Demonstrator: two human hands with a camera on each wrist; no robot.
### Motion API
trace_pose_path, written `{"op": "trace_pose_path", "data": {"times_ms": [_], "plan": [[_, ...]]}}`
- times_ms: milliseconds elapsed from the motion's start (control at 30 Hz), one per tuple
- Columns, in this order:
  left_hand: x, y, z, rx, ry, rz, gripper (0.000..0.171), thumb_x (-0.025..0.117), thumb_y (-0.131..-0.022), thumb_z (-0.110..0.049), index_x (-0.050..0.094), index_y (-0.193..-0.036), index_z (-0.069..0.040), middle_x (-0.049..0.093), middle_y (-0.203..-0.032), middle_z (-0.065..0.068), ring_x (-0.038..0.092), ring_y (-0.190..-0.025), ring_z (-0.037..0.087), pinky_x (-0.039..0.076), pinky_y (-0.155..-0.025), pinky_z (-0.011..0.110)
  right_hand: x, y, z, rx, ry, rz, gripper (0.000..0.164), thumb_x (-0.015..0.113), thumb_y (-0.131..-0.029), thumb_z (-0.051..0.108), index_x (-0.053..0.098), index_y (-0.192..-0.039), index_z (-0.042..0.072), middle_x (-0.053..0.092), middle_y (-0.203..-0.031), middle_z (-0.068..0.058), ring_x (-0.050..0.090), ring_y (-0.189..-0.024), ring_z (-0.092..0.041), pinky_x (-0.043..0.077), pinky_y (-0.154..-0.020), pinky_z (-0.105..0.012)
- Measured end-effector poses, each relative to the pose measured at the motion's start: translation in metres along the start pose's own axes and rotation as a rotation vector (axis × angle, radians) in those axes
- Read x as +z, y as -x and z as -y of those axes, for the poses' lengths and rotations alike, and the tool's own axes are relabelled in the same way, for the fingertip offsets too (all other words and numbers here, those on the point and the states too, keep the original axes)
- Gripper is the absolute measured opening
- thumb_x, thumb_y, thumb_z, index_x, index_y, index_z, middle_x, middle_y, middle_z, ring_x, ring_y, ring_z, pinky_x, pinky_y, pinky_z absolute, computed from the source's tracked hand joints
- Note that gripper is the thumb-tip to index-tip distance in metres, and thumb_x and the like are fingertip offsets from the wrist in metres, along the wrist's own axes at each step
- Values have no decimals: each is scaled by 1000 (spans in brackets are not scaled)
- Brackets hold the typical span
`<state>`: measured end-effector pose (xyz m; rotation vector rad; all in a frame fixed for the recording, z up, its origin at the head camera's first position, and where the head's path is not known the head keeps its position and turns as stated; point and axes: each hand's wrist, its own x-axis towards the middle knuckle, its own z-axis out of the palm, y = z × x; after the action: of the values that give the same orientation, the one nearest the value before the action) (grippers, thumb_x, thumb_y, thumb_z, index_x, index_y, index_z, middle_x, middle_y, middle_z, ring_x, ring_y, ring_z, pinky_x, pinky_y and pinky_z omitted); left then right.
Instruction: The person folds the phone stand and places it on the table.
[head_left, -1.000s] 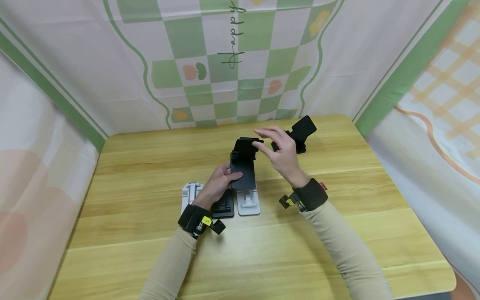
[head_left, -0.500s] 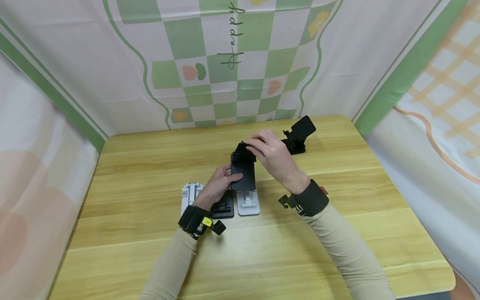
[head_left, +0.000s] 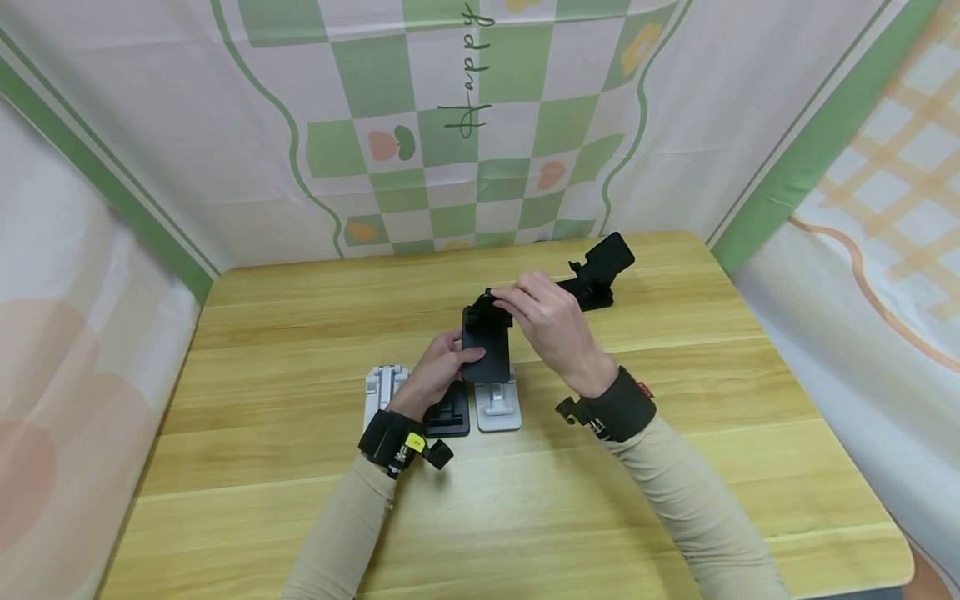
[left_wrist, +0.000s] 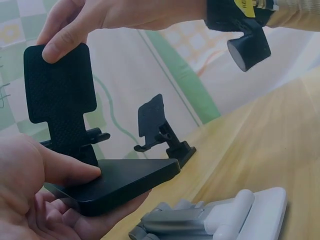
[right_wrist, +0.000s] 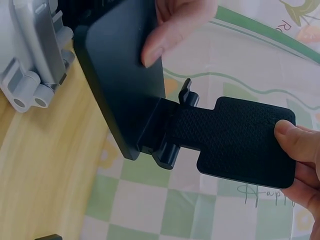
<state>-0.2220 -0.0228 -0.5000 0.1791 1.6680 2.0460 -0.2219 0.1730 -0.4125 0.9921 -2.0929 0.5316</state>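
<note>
A black foldable phone stand [head_left: 487, 354] is held above the table, its base level and its padded plate [right_wrist: 245, 142] unfolded from it. My left hand [head_left: 435, 375] grips the base, thumb on its flat face and fingers underneath in the left wrist view. With thumb and fingers, my right hand [head_left: 551, 325] pinches the far end of the plate. Below lie a white folded stand [head_left: 498, 408], a black folded stand [head_left: 447, 417] partly hidden by my left hand, and another white folded stand [head_left: 381, 392] to the left.
A second black phone stand [head_left: 609, 257] stands unfolded at the back right of the wooden table [head_left: 262, 500]. A patterned curtain [head_left: 442, 192] hangs behind the table's back edge, and more cloth hangs at both sides.
My right hand, at first spread beside the plate, has closed its fingers on the plate's end and shifted slightly down with it. My left hand keeps its grip on the base.
</note>
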Motion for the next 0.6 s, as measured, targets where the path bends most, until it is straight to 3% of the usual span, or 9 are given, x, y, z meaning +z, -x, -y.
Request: {"op": "trace_pose_path", "data": {"times_ms": [400,600], "plan": [[-2,1,-2,14,-10,-11,53,53,-102,0,39,-153,4,66,-127,31,75,-102,23,61,-82,28,10,14,9,-97,55,-67,21,82,-84,-1,78,-104,-3,59,-80,-10,55,-67,-21,50,-57,-30],[-2,1,-2,12,0,-26,52,53,-101,1,41,-152,6,66,-128,31,75,-100,22,60,-79,26,15,25,12,-168,76,-94,23,76,-86,-8,77,-108,-4,61,-82,-12,56,-67,-23,52,-58,-31]]}}
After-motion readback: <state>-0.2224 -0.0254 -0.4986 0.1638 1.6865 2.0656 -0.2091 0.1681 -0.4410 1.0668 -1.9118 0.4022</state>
